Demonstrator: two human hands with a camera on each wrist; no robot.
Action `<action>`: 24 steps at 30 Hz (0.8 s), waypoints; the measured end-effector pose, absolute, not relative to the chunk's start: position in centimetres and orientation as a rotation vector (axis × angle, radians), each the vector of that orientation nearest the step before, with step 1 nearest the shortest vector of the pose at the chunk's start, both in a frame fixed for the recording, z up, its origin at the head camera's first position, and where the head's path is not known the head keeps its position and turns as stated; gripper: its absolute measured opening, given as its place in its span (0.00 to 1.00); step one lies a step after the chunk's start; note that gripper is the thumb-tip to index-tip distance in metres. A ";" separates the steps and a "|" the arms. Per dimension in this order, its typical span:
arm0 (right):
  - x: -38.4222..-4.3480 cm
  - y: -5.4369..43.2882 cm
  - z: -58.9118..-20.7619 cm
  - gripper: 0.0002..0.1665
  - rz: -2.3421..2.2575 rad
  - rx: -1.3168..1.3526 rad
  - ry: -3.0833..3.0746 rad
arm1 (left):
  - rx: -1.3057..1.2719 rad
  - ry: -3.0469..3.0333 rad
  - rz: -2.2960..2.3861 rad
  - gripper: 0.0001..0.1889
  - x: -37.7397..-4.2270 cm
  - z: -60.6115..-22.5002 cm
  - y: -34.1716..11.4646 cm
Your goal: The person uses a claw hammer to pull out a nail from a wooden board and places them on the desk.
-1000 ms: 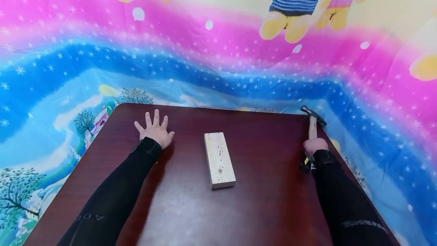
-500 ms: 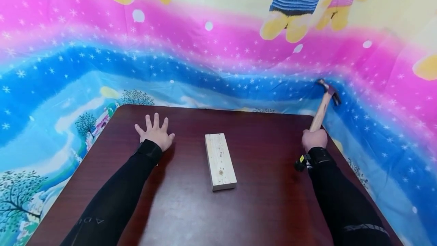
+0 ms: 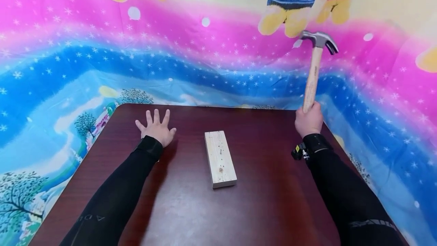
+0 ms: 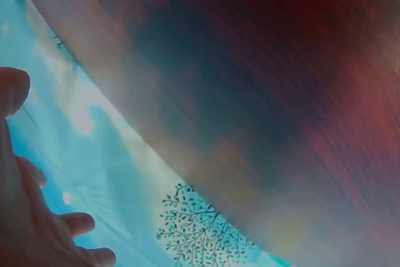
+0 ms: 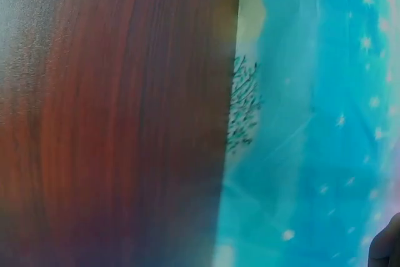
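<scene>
In the head view my right hand (image 3: pixel 309 120) grips the lower part of a claw hammer's wooden handle and holds it upright at the right of the table. The claw hammer (image 3: pixel 312 75) has a grey metal head at the top, its claw pointing right. My left hand (image 3: pixel 158 129) is spread, palm down, over the table's far left part, and holds nothing. A pale wooden block (image 3: pixel 220 158) with a knot and small dark marks lies between the two hands, apart from both. Spread fingers (image 4: pixel 76 223) show in the left wrist view; the hammer is out of the right wrist view.
The dark red-brown table (image 3: pixel 191 215) has a glossy top and rounded far corners. A patterned cloth (image 3: pixel 205 60) with snowflakes, trees and bears hangs behind it and along both sides. A small black device (image 3: pixel 298 152) is strapped at my right wrist.
My right hand has risen and shifted slightly left, bringing the hammer from low by the table's far right corner to upright and high. The left hand and the wooden block have stayed put.
</scene>
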State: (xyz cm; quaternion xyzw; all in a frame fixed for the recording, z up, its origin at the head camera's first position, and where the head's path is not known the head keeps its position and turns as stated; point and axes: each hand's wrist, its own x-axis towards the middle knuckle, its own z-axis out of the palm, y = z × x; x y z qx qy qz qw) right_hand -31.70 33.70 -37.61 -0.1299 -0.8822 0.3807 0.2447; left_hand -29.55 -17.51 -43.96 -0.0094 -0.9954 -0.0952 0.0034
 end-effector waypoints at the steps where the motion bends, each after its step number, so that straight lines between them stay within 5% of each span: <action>1: -31.7 33.2 -37.4 0.34 1.000 -0.319 -2.409 | -0.024 -3.115 -0.301 0.41 -29.6 -43.9 -17.6; 24: -30.6 24.6 -36.3 0.25 0.270 0.607 -2.385 | -0.083 -2.783 -0.550 0.40 -29.9 -41.8 -18.5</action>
